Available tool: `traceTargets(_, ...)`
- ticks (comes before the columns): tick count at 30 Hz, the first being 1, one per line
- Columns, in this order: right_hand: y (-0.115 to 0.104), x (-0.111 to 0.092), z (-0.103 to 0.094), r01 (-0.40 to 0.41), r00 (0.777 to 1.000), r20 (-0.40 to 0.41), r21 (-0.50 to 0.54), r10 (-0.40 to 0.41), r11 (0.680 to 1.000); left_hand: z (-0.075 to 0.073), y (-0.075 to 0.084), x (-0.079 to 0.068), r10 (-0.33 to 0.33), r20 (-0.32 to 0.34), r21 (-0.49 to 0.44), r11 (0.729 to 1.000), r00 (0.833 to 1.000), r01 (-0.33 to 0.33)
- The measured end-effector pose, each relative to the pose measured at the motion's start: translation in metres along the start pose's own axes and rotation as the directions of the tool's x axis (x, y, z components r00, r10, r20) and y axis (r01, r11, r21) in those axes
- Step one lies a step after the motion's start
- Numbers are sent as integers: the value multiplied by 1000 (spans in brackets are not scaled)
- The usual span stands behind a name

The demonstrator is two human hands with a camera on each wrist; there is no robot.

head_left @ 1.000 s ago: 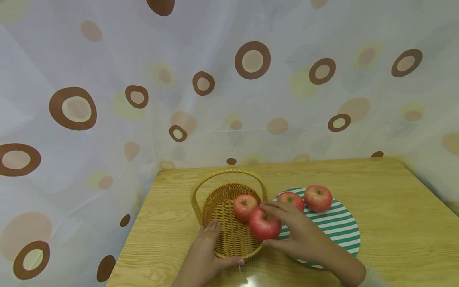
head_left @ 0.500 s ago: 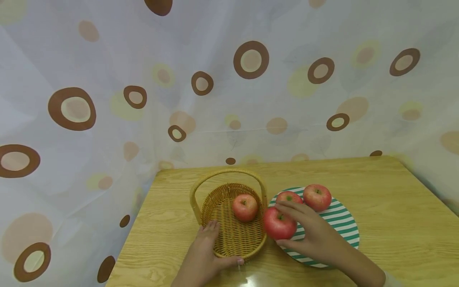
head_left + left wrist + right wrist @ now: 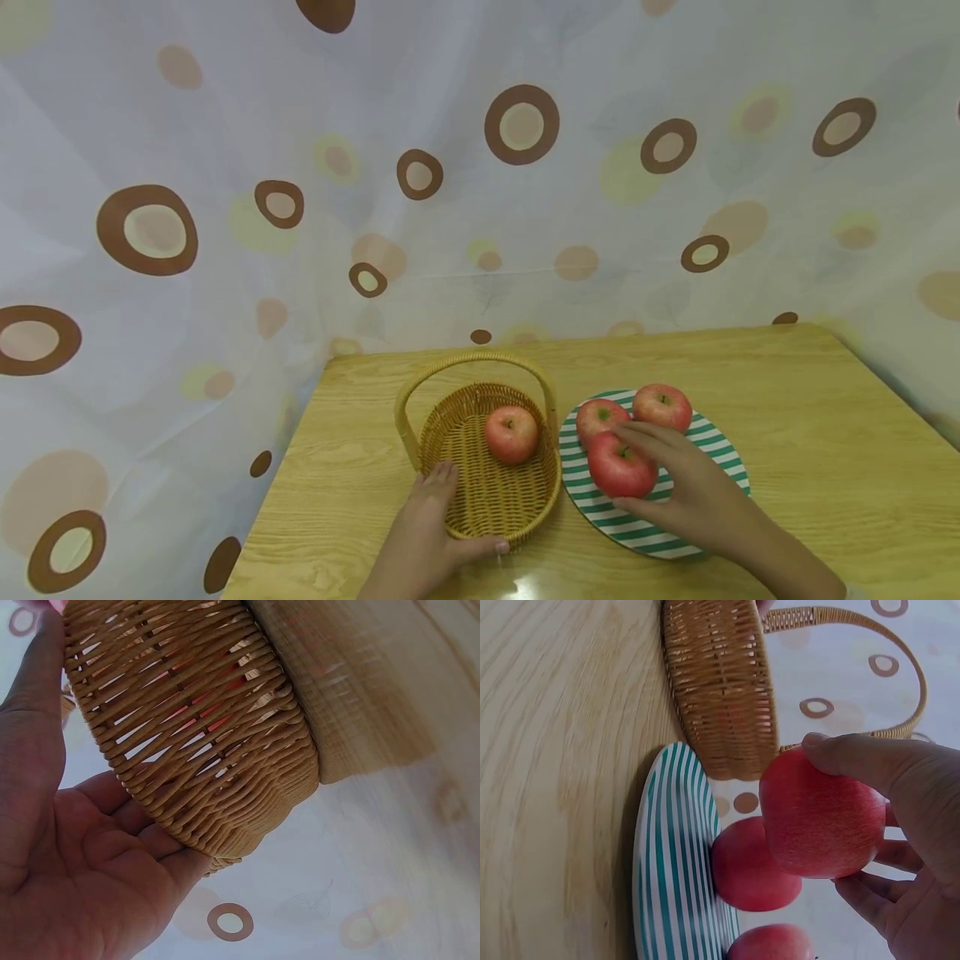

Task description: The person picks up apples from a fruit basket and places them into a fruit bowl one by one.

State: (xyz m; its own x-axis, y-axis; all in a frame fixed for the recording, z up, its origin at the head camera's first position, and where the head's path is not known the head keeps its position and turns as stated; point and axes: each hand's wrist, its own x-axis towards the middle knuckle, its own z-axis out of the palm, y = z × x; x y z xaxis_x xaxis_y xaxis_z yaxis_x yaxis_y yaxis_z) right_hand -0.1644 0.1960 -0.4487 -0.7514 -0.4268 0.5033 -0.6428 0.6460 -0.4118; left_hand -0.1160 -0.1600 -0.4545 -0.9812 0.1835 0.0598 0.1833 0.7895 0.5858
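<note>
A round wicker basket [image 3: 495,504] with a tall arched handle stands on the table, a red apple [image 3: 512,435] lying inside it. My left hand [image 3: 423,533] holds the near left of its rim, fingers over the edge and thumb along the front. Another red apple [image 3: 621,465] is in my right hand [image 3: 678,483], between thumb and fingers. In the right wrist view this held apple [image 3: 821,817] is raised off the green-and-white striped plate [image 3: 660,877]. Toward the back of the plate sit two more apples, one pinkish [image 3: 662,407] and one partly covered by my fingers [image 3: 600,417].
The light wooden table [image 3: 810,433] extends right of the plate and left of the basket. Behind and at the sides hangs a white curtain [image 3: 450,100] with brown rings and pale spots. The basket's handle [image 3: 480,358] rises above the rim, close to the plate's left side.
My right hand has carried the apple rightward, from over the basket's right rim to over the striped plate. The left hand keeps its hold on the basket, which stays in place.
</note>
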Motion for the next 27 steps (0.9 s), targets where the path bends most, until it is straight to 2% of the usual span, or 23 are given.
traceTargets(27,52,-23,-14,-141,989,33,-38,143,989,0,-1,0,-8,8,6,1000,1000,8)
